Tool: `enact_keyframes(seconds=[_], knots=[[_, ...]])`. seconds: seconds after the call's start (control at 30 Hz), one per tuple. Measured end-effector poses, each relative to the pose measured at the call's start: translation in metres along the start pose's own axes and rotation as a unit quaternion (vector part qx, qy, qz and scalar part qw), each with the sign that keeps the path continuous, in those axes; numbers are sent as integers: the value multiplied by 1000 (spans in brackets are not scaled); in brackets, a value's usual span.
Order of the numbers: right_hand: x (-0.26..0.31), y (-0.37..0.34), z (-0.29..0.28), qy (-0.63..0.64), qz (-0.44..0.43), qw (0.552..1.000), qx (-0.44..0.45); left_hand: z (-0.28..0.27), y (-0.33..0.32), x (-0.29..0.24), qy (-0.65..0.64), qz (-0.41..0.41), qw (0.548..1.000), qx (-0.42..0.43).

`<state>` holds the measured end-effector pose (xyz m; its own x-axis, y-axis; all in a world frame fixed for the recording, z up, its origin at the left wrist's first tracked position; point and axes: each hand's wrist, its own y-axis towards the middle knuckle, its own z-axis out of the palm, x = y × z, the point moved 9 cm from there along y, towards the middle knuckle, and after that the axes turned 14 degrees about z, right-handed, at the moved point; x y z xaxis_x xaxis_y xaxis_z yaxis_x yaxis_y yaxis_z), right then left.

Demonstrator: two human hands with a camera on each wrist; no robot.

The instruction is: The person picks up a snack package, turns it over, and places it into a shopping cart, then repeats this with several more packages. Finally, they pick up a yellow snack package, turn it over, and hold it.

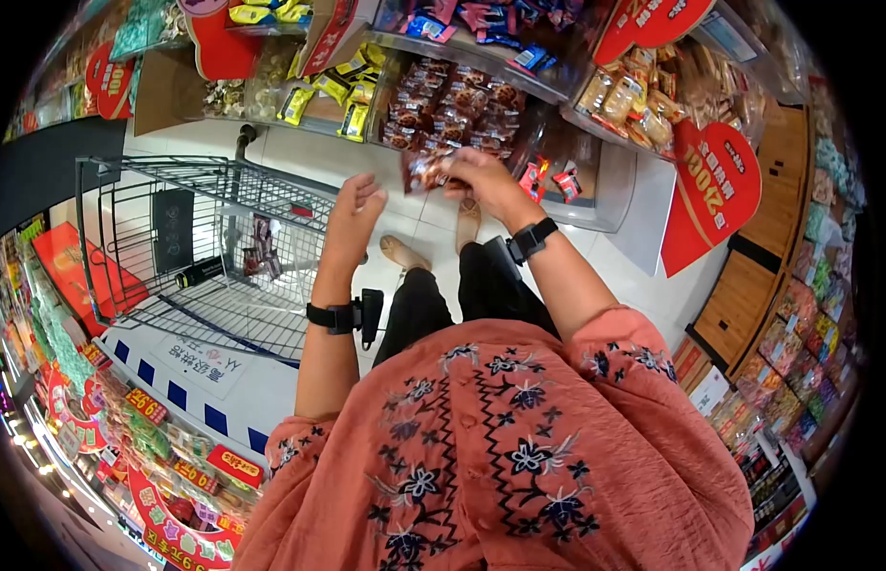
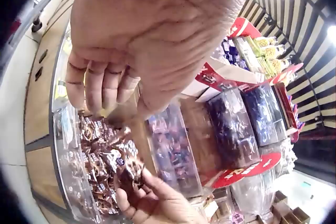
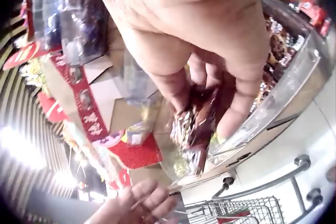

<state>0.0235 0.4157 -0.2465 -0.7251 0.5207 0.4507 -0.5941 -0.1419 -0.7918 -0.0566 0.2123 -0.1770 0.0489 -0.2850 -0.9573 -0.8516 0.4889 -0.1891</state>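
Note:
My right hand pinches brown shiny snack packets just in front of the bin of brown packets. In the right wrist view the right hand's thumb and fingers close round the crinkled packet. Beside it, to the left, my left hand is raised with its fingers loosely bent and nothing in them. The left wrist view shows the left hand above the bin's packets, apart from the right hand.
A wire shopping cart stands at the left, with a few packets and a black item inside. Bins of yellow packets and wrapped bread flank the brown ones. A red heart-shaped sign hangs at the right.

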Motion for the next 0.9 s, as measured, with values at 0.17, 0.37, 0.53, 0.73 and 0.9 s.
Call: enact_keyframes(seconds=[0.17, 0.37, 0.53, 0.73, 0.9], knots=[[-13, 58, -72, 131, -23, 985, -113, -30, -33, 10, -9, -88, 996, -11], [8, 77, -92, 59, -49, 970, -232, -57, -71, 19, -24, -112, 991, -70], [6, 71, -101, -36, -88, 945, -313, -108, -96, 41, -11, -143, 982, -121], [-22, 42, 2, -43, -75, 981, -176, -212, -122, 85, 37, -139, 967, -211], [-62, 23, 122, -134, 37, 990, -12, -322, -148, 167, 26, -170, 935, -311]])
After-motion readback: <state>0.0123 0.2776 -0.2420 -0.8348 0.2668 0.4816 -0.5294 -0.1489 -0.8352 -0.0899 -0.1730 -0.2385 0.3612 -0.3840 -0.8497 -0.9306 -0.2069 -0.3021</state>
